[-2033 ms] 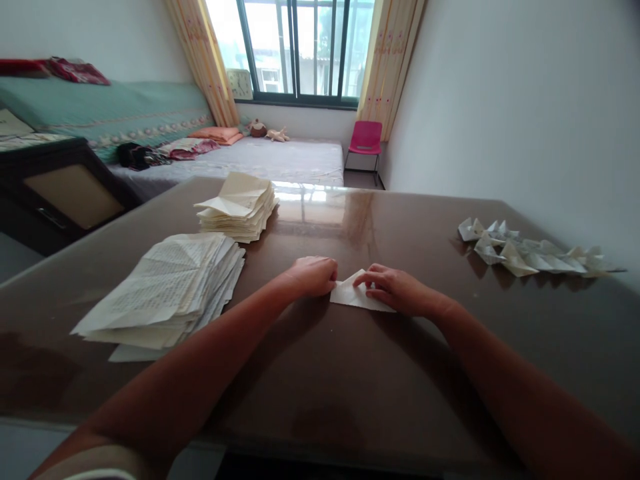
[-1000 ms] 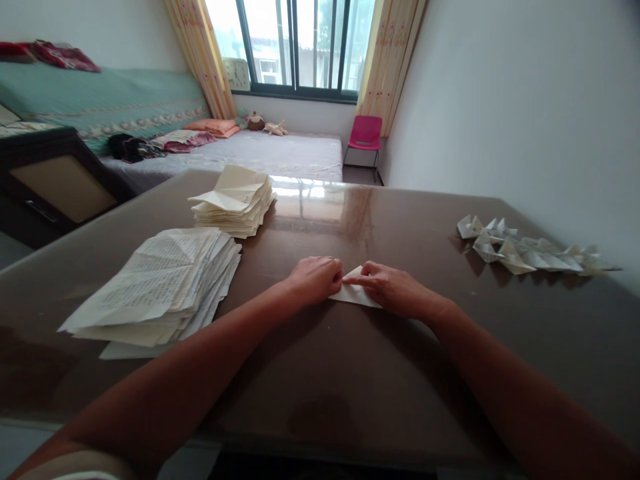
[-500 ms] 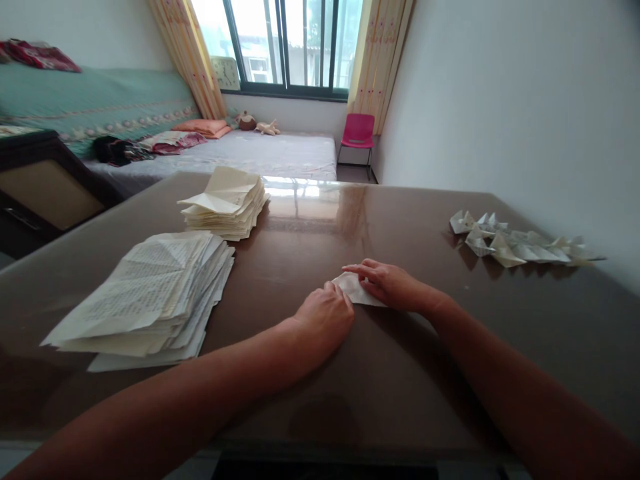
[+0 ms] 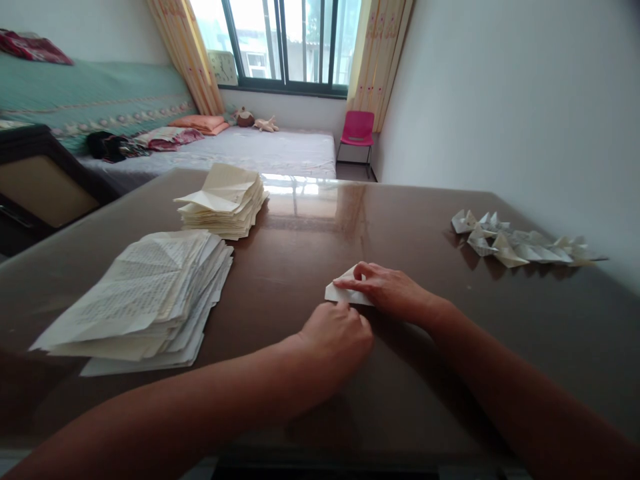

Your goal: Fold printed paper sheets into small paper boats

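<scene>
Your right hand (image 4: 393, 287) rests on folded paper (image 4: 344, 295); your left hand (image 4: 340, 337) curls at its near edge; cannot tell if either grip pinches.

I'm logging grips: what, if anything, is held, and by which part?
The right hand presses the folded paper on its right side; the left hand is at its near edge, grip unclear.

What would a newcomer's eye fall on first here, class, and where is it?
Probably the right hand on a small folded paper in mid-picture, with the left hand at its near edge. Next, perhaps, come two paper stacks at left, folded paper shapes at right, and a pink chair beyond the table.
</scene>
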`<state>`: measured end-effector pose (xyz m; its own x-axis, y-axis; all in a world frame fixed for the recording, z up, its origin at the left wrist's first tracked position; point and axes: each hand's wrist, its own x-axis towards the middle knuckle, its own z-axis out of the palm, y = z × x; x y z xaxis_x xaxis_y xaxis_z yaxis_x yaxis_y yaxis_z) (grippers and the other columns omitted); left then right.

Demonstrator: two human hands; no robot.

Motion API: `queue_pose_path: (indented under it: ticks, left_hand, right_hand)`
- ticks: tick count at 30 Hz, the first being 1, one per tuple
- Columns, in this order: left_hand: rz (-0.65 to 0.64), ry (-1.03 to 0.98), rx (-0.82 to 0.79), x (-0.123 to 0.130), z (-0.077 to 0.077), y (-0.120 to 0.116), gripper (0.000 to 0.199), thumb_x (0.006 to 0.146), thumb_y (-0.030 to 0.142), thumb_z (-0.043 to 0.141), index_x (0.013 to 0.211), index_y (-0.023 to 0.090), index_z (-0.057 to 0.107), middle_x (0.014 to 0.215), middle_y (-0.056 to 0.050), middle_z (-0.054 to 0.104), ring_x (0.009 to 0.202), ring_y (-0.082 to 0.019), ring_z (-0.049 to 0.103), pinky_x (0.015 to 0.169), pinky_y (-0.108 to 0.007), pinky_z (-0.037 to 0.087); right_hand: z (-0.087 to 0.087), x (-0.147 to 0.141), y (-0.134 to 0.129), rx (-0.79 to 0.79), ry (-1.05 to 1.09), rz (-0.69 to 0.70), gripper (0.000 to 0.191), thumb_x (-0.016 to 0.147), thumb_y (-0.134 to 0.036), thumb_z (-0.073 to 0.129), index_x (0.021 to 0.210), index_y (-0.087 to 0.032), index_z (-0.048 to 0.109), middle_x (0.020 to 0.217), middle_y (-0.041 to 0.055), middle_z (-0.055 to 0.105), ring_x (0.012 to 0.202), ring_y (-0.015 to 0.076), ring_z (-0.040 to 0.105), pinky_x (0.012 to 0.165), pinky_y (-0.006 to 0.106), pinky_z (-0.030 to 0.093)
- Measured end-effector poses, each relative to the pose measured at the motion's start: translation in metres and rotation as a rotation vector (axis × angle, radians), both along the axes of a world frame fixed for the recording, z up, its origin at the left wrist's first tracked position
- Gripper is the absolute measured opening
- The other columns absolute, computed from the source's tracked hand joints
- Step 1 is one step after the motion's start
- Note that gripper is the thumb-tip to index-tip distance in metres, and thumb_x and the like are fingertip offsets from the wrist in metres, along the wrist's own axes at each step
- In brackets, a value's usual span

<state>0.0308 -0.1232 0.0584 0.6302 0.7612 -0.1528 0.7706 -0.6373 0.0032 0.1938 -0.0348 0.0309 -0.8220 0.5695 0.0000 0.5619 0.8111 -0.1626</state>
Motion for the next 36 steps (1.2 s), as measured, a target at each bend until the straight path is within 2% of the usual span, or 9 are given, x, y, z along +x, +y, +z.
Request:
queue_pose_path:
  ticks: [2,4,5,7,11,21,28,31,36]
  left_hand:
    - [0.126,-0.004,-0.048,-0.015,0.016,0.011,0.019,0.083,0.015,0.051,0.09,0.016,0.069,0.084,-0.012,0.07,0.081,-0.024,0.066,0.069,-0.033,0.05]
    - [0.229,0.002,0.007,-0.032,0.025,0.025,0.022,0.085,0.016,0.049,0.095,0.02,0.068,0.09,-0.01,0.069,0.087,-0.025,0.065,0.068,-0.033,0.048]
    - [0.229,0.001,0.019,-0.039,0.025,0.032,0.023,0.086,0.017,0.049,0.098,0.023,0.068,0.095,-0.008,0.068,0.091,-0.025,0.064,0.068,-0.032,0.048]
    - [0.142,-0.018,-0.023,-0.05,0.021,0.043,0.03,0.084,0.017,0.051,0.108,0.028,0.065,0.104,-0.006,0.066,0.096,-0.024,0.061,0.067,-0.029,0.046]
    - [0.032,-0.028,-0.055,-0.059,0.008,0.049,0.035,0.084,0.015,0.049,0.114,0.028,0.062,0.109,-0.006,0.063,0.099,-0.022,0.057,0.071,-0.028,0.046]
    - [0.001,-0.019,-0.065,-0.066,0.008,0.056,0.038,0.085,0.015,0.046,0.117,0.029,0.062,0.108,-0.006,0.061,0.102,-0.02,0.054,0.078,-0.025,0.044]
    - [-0.01,-0.169,-0.212,-0.076,-0.002,0.08,0.048,0.086,0.008,0.038,0.122,0.028,0.062,0.112,-0.003,0.062,0.103,-0.013,0.056,0.094,-0.022,0.039]
    - [0.014,-0.21,-0.15,-0.079,-0.012,0.076,0.053,0.082,0.004,0.038,0.121,0.031,0.063,0.112,-0.001,0.062,0.105,-0.013,0.054,0.096,-0.022,0.038]
    - [-0.026,-0.247,0.062,-0.084,-0.035,0.054,0.049,0.09,0.012,0.038,0.131,0.034,0.052,0.117,-0.003,0.056,0.107,-0.018,0.048,0.095,-0.029,0.041]
  right_hand:
    - [0.0,0.002,0.002,-0.022,0.019,-0.007,0.046,0.094,-0.022,0.046,0.135,-0.044,0.047,0.107,0.0046,0.054,0.096,0.0176,0.054,0.078,0.027,0.044]
    - [0.0,0.003,0.003,-0.048,0.039,-0.006,0.044,0.095,-0.022,0.044,0.133,-0.044,0.05,0.107,0.0044,0.055,0.094,0.0169,0.055,0.079,0.027,0.045]
    - [0.0,0.004,0.003,-0.063,0.05,-0.004,0.043,0.095,-0.023,0.043,0.132,-0.044,0.051,0.107,0.0042,0.055,0.093,0.0165,0.056,0.079,0.028,0.045]
    - [0.0,0.005,0.003,-0.092,0.077,0.002,0.043,0.095,-0.023,0.043,0.13,-0.045,0.052,0.108,0.0038,0.055,0.092,0.0156,0.056,0.082,0.028,0.046]
    - [-0.001,0.007,0.004,-0.124,0.141,0.007,0.042,0.094,-0.021,0.043,0.128,-0.043,0.056,0.11,0.0031,0.056,0.093,0.0148,0.056,0.089,0.029,0.045]
    - [-0.001,0.01,0.008,-0.142,0.105,0.025,0.046,0.093,-0.017,0.04,0.129,-0.04,0.056,0.112,0.0041,0.055,0.094,0.0156,0.057,0.089,0.03,0.045]
    - [-0.004,0.012,0.012,-0.172,0.149,0.051,0.05,0.088,-0.011,0.042,0.13,-0.035,0.057,0.115,0.0059,0.054,0.095,0.0159,0.058,0.091,0.031,0.045]
    - [-0.008,0.013,0.016,-0.178,0.162,0.079,0.052,0.087,-0.01,0.043,0.131,-0.034,0.055,0.115,0.0062,0.054,0.095,0.0158,0.058,0.092,0.032,0.045]
    - [-0.015,0.016,0.022,-0.179,0.185,0.112,0.053,0.087,-0.01,0.044,0.132,-0.034,0.055,0.116,0.0061,0.053,0.094,0.0155,0.058,0.093,0.033,0.045]
